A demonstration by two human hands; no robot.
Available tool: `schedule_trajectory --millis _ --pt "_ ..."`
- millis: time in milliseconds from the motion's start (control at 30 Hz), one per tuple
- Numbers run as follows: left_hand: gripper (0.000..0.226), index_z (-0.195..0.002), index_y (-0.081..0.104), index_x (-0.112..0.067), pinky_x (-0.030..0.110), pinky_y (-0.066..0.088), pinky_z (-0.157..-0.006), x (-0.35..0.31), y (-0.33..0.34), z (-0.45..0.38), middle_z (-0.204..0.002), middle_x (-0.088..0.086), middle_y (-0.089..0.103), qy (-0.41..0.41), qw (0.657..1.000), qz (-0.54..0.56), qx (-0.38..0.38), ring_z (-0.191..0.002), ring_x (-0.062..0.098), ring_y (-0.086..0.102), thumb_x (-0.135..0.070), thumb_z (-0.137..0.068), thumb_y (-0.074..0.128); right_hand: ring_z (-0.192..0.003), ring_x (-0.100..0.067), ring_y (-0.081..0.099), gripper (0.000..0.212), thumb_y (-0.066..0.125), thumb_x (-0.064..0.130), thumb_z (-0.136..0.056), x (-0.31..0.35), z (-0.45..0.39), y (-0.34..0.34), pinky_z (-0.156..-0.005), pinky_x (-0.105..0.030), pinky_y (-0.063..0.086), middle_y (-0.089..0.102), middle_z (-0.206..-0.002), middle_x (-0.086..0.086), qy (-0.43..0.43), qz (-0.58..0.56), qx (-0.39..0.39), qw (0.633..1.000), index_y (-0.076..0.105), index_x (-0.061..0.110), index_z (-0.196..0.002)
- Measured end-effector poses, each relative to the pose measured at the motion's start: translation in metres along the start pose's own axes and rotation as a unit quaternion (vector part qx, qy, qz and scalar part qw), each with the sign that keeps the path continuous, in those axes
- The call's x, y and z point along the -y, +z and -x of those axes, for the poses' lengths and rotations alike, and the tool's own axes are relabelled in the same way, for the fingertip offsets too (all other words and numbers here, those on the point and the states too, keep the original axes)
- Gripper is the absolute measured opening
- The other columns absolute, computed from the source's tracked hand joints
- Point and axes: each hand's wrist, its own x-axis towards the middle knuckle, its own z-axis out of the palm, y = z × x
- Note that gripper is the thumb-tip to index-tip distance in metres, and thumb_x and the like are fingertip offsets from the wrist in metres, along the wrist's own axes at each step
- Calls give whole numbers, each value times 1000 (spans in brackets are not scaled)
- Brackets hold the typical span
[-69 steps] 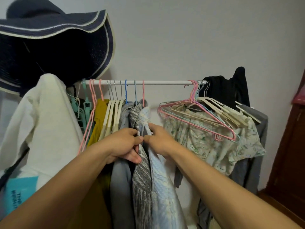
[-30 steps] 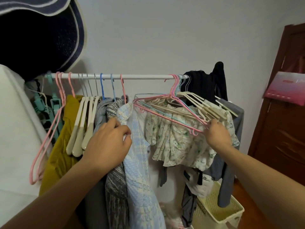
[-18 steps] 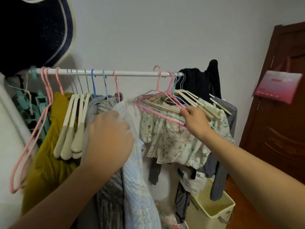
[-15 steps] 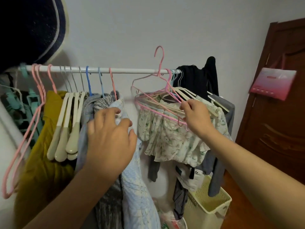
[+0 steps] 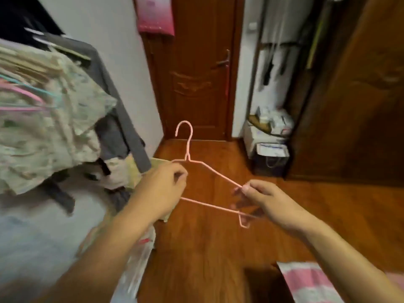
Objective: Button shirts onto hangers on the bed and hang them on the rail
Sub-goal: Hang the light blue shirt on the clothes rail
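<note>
An empty pink wire hanger (image 5: 218, 176) hangs in front of me over the wooden floor, hook pointing up. My left hand (image 5: 162, 189) grips its left shoulder with curled fingers. My right hand (image 5: 264, 200) pinches its right end between thumb and fingers. Hung clothes, a floral garment (image 5: 50, 119) and a grey one (image 5: 118, 101), fill the left edge, with several empty hangers (image 5: 19, 90) lying over them. The rail itself is out of view. A pink-and-white striped cloth (image 5: 306, 281) shows at the bottom right.
A brown wooden door (image 5: 196, 68) stands ahead with a pink bag (image 5: 155, 16) hanging beside it. A dark wardrobe (image 5: 354, 88) fills the right. Bags and boxes (image 5: 269, 138) sit on the floor by the doorway. A plastic bag (image 5: 140, 254) lies low on the left.
My right hand lifted a pink hanger off the rail. I turned right, away from the rail, and my left hand left the hung shirts and took the hanger's other end.
</note>
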Motion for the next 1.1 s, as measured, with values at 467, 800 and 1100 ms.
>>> schedule_trajectory --millis 467,800,1100 --pt "13 -103 69 -27 25 41 -73 -343 325 223 -98 -9 67 248 866 44 432 -87 11 61 -24 -101 57 -80 -33 74 24 38 16 -110 -359 441 -124 -50 -24 54 69 -116 -17 176 -388 -588 687 56 2 -104" --pt "16 -107 68 -29 30 48 -81 -397 451 361 -107 -8 67 421 633 -82 645 -96 14 63 -24 -102 54 -65 -27 73 20 38 4 -107 -448 691 -23 -60 -31 61 67 -89 -20 213 -461 -805 307 54 -7 -114" --pt "16 -111 64 -29 28 47 -75 -457 469 418 -109 -11 66 546 513 -118 652 -96 11 63 -28 -104 50 -94 -22 48 35 53 6 -96 -452 746 21 -70 -34 45 52 -90 -6 499 -424 -718 235 59 10 -130"
